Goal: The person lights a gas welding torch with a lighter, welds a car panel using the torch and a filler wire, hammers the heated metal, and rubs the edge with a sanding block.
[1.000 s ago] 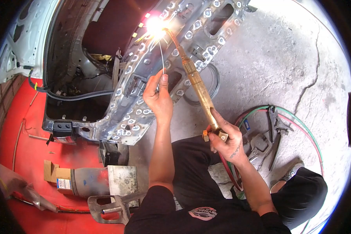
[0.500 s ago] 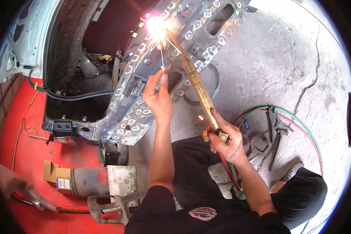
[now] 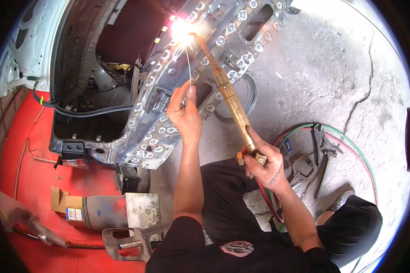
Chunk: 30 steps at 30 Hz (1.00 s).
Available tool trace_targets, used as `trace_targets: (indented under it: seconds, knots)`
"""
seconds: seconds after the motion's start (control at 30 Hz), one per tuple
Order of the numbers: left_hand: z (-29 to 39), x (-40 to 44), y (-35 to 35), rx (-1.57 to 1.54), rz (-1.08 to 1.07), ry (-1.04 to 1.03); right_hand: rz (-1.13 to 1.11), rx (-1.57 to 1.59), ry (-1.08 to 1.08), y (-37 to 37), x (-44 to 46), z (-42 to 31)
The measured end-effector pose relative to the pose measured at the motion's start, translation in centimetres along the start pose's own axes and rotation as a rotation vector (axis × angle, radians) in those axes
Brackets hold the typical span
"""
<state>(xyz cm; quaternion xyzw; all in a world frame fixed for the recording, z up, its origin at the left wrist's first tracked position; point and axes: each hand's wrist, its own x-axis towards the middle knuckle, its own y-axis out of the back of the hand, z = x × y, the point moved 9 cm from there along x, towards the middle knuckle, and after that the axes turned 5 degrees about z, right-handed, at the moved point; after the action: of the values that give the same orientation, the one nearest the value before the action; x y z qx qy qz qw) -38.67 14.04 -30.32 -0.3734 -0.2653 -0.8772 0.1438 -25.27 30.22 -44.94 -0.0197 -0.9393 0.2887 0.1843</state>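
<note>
My right hand (image 3: 266, 161) is wrapped round the rear of a brass gas torch (image 3: 234, 102), near its valve knob. The torch's thin copper tip reaches up to a blinding white glow with sparks on the metal car body panel (image 3: 146, 118). My left hand (image 3: 185, 109) is closed, pinching a thin filler rod (image 3: 189, 68) between thumb and fingers. The rod's upper end runs into the glow, where glare hides its tip. Rows of round weld spots mark the bare metal panel.
Red and green hoses (image 3: 346, 142) curve over the concrete floor at right, beside locking pliers (image 3: 304, 168) and clamps. Behind the panel lies a wire coil (image 3: 251, 98). At lower left, a grey cylinder (image 3: 105, 212) and a cardboard box (image 3: 61, 200) stand on red flooring.
The torch tip has shifted very slightly, and the glow and sparks look a little smaller. Both hands keep nearly the same position and grip.
</note>
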Motion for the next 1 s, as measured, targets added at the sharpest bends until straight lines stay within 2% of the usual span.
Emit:
trace_targets:
  seconds: [0.5,1.0]
  knots:
    - [-0.07,-0.02,0.1,-0.012,0.01,0.014,0.047,0.047,-0.055,0.13,-0.09,0.16]
    - [0.16,0.08,0.06,0.002,0.011,0.015,-0.01,0.02,-0.022,-0.07,-0.16,0.16]
